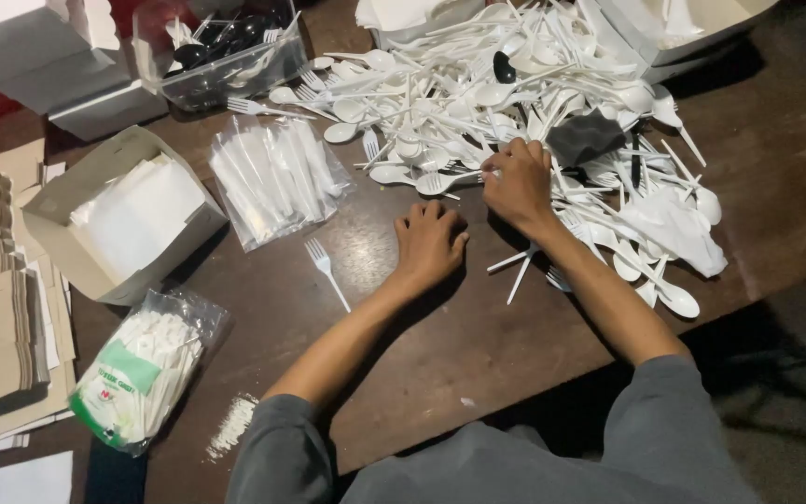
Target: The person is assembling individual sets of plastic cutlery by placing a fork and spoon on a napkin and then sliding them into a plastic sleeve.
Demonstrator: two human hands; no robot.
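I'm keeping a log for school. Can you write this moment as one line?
left hand: flat on table | right hand: picking at white cutlery pile | lone fork: beside left hand

I see a dim scene, lit unevenly from above and a little ahead; the white plastic cutlery pile (515,103) at the counter's far edge catches most of the light and nearly bleaches out, its outlines merging; the dark brown counter (478,345) shows a soft sheen near its middle and falls off to murk at the near edge; the right hand (518,184) and left hand (428,243) cast short, soft shadows toward me; the floor on the right is almost black and grainy; the clear bags give small glints; focus is fair overall, slightly soft at the corners.
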